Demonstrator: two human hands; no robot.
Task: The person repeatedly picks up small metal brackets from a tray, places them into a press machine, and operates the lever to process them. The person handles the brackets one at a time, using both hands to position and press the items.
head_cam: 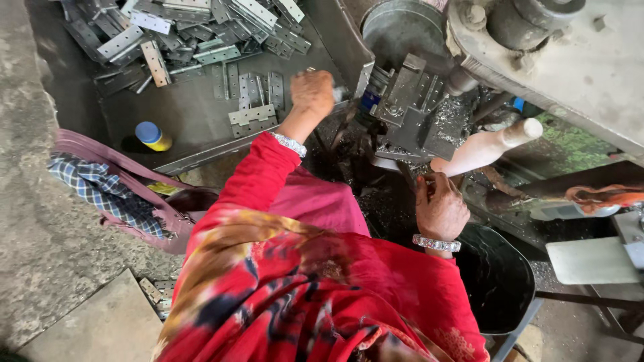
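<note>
Gripping the wooden lever handle (484,149) near its base, the right hand (439,208) sits just in front of the drill press vise (409,107). Farther off, the left hand (312,90) is fisted around a small metal piece at the vise's left edge, crowded against the tray (194,127) of hinge plates (194,33).

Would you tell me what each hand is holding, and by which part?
The left hand is closed on a small metal piece, mostly hidden. The right hand grips the machine's pale handle at its lower end.

Metal workshop, drill press (416,100) w/ swarf, tray (194,124) of hinge plates (251,115)
</note>
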